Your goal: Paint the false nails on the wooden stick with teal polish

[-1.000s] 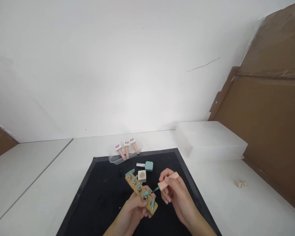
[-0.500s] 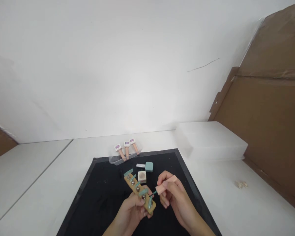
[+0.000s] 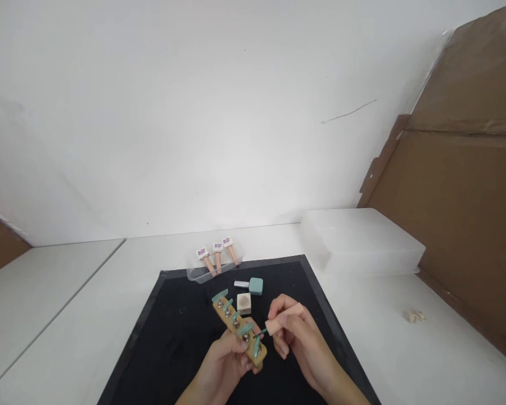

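My left hand (image 3: 227, 360) grips a wooden nail tip stand (image 3: 231, 325), tilted over the black mat. Several green false nails (image 3: 245, 329) sit on its metal posts. Between the fingers of my right hand (image 3: 297, 332) is a nail polish brush (image 3: 284, 319) with a pink cap handle. Its green-coated bristles meet or hover just at the nail closest to me (image 3: 257, 346); contact is too small to tell. Beyond the stand lie a small square pot (image 3: 243, 304) with a pale top and a mint-green polish bottle (image 3: 256, 286) with a silvery cap.
A clear tray (image 3: 200, 277) at the mat's far edge holds three pink-handled bottles (image 3: 218, 256). The black mat (image 3: 164, 320) covers the white table (image 3: 80, 315). At right stand a translucent box (image 3: 362, 242) and a cardboard panel (image 3: 455, 225), with small beige pieces (image 3: 414, 316) nearby.
The brush in my right hand has shifted slightly left, its tip moving toward the stand. My left hand and the stand are almost unmoved.
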Available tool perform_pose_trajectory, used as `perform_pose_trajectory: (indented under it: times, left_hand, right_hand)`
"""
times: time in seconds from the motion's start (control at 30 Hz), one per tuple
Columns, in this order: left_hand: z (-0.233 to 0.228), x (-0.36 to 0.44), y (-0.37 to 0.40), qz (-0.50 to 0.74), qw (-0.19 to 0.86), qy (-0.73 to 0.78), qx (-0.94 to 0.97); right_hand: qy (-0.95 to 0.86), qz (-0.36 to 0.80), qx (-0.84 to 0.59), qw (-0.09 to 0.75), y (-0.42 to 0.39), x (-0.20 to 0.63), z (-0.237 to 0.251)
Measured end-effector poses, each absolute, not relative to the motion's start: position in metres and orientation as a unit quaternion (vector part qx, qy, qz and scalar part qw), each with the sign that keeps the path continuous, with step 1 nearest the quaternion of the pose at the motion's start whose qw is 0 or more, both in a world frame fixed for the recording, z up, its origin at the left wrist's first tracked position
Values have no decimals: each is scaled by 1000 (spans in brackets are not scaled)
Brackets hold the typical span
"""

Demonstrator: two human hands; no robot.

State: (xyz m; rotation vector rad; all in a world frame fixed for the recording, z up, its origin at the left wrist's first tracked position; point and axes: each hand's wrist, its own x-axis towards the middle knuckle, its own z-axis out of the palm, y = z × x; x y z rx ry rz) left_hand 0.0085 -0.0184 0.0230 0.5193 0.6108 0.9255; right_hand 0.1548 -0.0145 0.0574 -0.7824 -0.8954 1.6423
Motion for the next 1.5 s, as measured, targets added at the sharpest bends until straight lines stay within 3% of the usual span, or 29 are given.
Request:
perform_pose_trajectory:
  times: [1.5]
  left_hand:
    - [22,9,-20,413,797,317,307]
  right_hand:
    - [-376,624,-363,581,-9,158,42]
